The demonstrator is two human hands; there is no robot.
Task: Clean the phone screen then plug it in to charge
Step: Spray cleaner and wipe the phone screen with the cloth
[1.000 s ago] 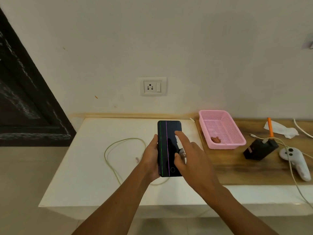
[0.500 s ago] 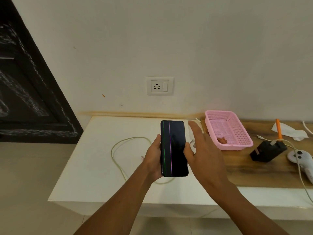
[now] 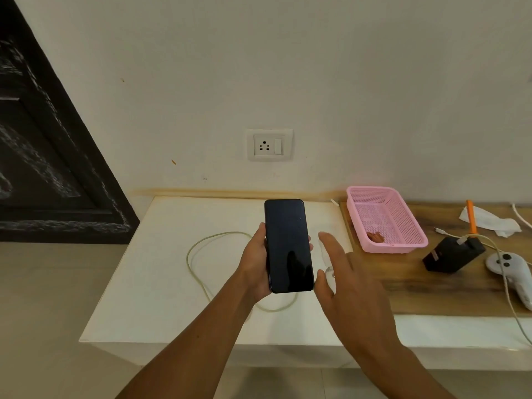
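A black phone [image 3: 288,246] is held upright above the white table [image 3: 161,277], its screen dark and facing me. My left hand [image 3: 254,263] grips it from the left side, fingertips wrapping its right edge. Just right of the phone, my right hand [image 3: 345,286] hovers with fingers spread and nothing in it, not touching the phone. A pale charging cable [image 3: 198,249] loops on the table under the phone. A wall socket with a switch [image 3: 269,144] sits on the wall above the table. A crumpled white tissue [image 3: 489,221] lies on the far right.
On the wooden top [image 3: 417,280] to the right stand a pink mesh basket [image 3: 385,218], a black charger block [image 3: 452,254] with a cable, an orange pen [image 3: 471,216] and a white controller [image 3: 515,269]. A dark door [image 3: 49,156] fills the left.
The phone's coloured screen lines have gone; the screen is dark. My right hand has drawn off the screen to the right and opened.
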